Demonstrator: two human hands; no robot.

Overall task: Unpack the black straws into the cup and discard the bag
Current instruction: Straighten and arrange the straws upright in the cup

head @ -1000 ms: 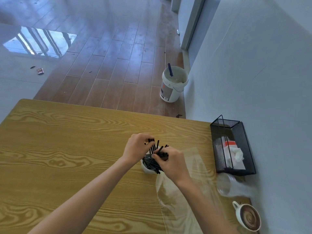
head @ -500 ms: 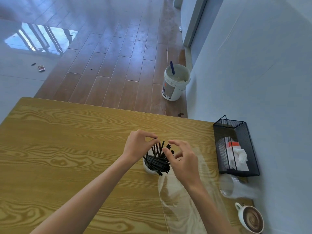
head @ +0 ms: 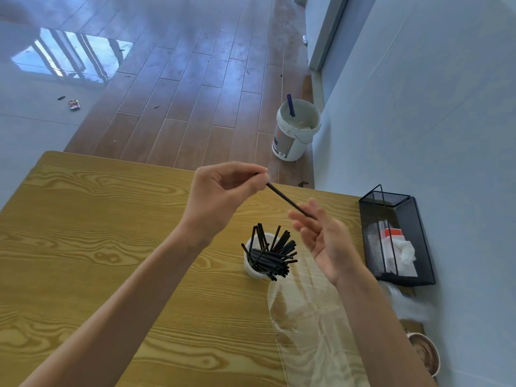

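A small white cup (head: 252, 268) stands on the wooden table (head: 83, 233), crammed with several black straws (head: 272, 252) that splay out over its rim. My left hand (head: 223, 191) is raised above the cup and pinches one end of a single black straw (head: 287, 199). The straw slants down to the right, where its other end rests against the fingers of my right hand (head: 324, 238), which is spread with the palm up. The clear plastic bag (head: 310, 331) lies flat on the table below the cup, under my right forearm.
A black mesh tray (head: 418, 219) with napkins sits at the table's right edge by the wall. Below it are a clear plastic cup (head: 407, 305) on its side and a coffee cup (head: 424, 356). A white bucket (head: 297, 129) stands on the floor beyond the table.
Both hands rose from the cup. My left hand drew one straw out of the bundle and lifted it; my right hand let go of the straws and spread under its lower end.
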